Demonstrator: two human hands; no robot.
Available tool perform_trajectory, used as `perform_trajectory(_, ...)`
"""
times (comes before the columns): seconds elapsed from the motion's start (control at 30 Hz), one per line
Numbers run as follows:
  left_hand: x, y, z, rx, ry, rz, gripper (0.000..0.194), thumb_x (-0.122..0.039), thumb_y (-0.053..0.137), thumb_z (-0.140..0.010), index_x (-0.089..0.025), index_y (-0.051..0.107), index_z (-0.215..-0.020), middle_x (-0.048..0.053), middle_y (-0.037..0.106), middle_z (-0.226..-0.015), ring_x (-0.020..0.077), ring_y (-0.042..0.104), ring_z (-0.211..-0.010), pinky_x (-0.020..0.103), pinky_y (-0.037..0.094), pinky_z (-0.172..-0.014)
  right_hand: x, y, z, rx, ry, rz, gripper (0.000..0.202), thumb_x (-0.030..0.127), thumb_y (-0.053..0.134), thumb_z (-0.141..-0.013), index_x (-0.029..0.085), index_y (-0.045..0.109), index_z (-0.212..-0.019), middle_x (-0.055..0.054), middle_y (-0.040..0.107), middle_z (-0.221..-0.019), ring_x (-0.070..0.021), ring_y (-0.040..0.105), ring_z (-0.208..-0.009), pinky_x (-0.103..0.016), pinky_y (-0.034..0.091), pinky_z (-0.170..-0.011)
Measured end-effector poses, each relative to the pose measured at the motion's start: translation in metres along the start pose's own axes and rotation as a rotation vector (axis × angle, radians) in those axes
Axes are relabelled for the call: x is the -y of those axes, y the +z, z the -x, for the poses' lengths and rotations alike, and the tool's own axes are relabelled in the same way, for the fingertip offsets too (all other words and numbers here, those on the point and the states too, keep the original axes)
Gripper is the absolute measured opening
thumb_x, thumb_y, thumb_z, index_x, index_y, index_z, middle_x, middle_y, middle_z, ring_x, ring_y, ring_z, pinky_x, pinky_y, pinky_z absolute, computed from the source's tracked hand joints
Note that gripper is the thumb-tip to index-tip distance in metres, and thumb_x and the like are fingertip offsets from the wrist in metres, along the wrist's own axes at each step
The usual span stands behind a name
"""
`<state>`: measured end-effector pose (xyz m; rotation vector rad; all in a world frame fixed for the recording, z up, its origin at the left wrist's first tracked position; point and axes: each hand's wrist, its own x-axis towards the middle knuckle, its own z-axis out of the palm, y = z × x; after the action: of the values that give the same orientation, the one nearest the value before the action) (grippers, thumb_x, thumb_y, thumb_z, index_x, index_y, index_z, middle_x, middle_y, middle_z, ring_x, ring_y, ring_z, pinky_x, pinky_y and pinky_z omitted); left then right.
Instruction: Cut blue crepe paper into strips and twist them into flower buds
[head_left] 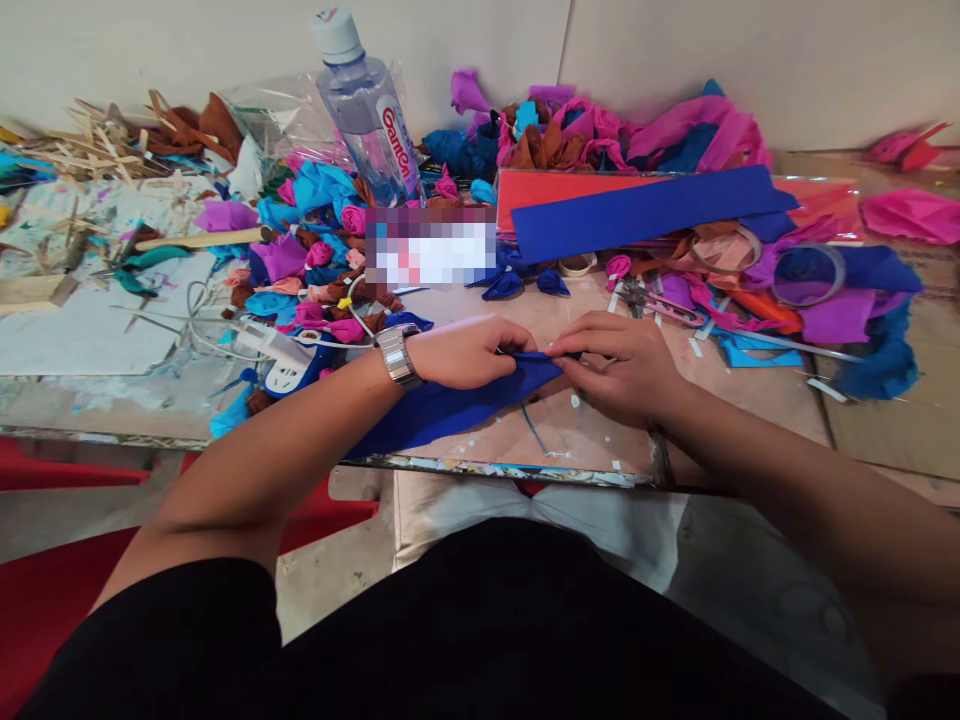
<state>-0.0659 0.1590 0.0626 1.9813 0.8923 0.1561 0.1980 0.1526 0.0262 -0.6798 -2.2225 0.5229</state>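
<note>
A strip of dark blue crepe paper (442,412) lies slanted across the near part of the table, under my left wrist. My left hand (472,352), with a metal watch (397,357) at the wrist, is closed on the strip's upper edge. At the strip's right end, my right hand (619,362) pinches the tip between thumb and fingers. The two hands are close together, a short gap apart. Just beyond them lie small twisted dark blue paper pieces (504,284). A wider blue paper strip (652,213) rests on a red packet (585,187) farther back.
A water bottle (367,120) stands at the back amid heaped coloured paper scraps (300,250). Scissors (660,303) lie beyond my right hand, near tape rolls (808,275). At left are a power strip (294,368), green-handled pliers (146,268) and wood sticks (97,140).
</note>
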Motion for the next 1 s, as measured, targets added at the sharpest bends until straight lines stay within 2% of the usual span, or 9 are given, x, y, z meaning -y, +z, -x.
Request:
perform_trajectory(0.1,-0.001,0.0,0.0,0.009,-0.01,-0.011,0.032,-0.02,0.054,-0.085,-0.016,0.076,-0.108,0.002,0.072,-0.092,0.0148,0.061,-0.08,0.028,0.048,-0.078,0.0,0.0,0.0,0.007,0.005,0.011,0.018,0.023,0.073,-0.1,0.034,0.087,-0.106,-0.003,0.085,-0.103,-0.0226,0.079,-0.09,-0.04,0.065,-0.082)
perform_trajectory(0.17,-0.002,0.001,-0.001,-0.014,0.003,-0.003,0.027,-0.029,0.055,-0.093,-0.016,0.075,-0.107,0.002,0.071,-0.093,0.0152,0.06,-0.082,0.029,0.048,-0.08,0.0,0.0,0.0,0.012,0.003,0.02,0.018,0.025,0.072,-0.1,0.034,0.087,-0.106,-0.003,0.085,-0.102,-0.0228,0.079,-0.09,-0.041,0.065,-0.082)
perform_trajectory(0.3,-0.003,0.005,-0.003,-0.097,0.022,-0.012,0.045,-0.052,0.048,-0.106,-0.015,0.071,-0.095,0.001,0.062,-0.085,0.0145,0.052,-0.077,0.03,0.042,-0.075,0.001,0.0,0.0,0.005,-0.009,0.022,0.017,0.026,0.072,-0.101,0.034,0.086,-0.108,-0.002,0.085,-0.102,-0.0225,0.079,-0.09,-0.04,0.064,-0.083)
perform_trajectory(0.5,-0.003,0.007,-0.004,-0.116,0.046,0.018,0.037,-0.046,0.053,-0.105,-0.016,0.068,-0.09,-0.003,0.052,-0.074,0.0121,0.043,-0.069,0.027,0.035,-0.068,0.0,0.0,0.001,0.03,0.021,0.076,0.013,0.028,0.075,-0.101,0.031,0.083,-0.11,-0.001,0.086,-0.1,-0.0238,0.079,-0.091,-0.042,0.062,-0.088)
perform_trajectory(1.0,-0.001,0.016,-0.006,-0.243,0.077,-0.008,0.036,-0.044,0.056,-0.104,-0.016,0.076,-0.093,0.0,0.066,-0.077,0.0123,0.052,-0.072,0.026,0.041,-0.069,-0.001,0.001,0.0,0.048,-0.003,0.178,0.008,0.026,0.072,-0.101,0.027,0.078,-0.106,-0.003,0.083,-0.097,-0.0263,0.075,-0.092,-0.043,0.055,-0.086)
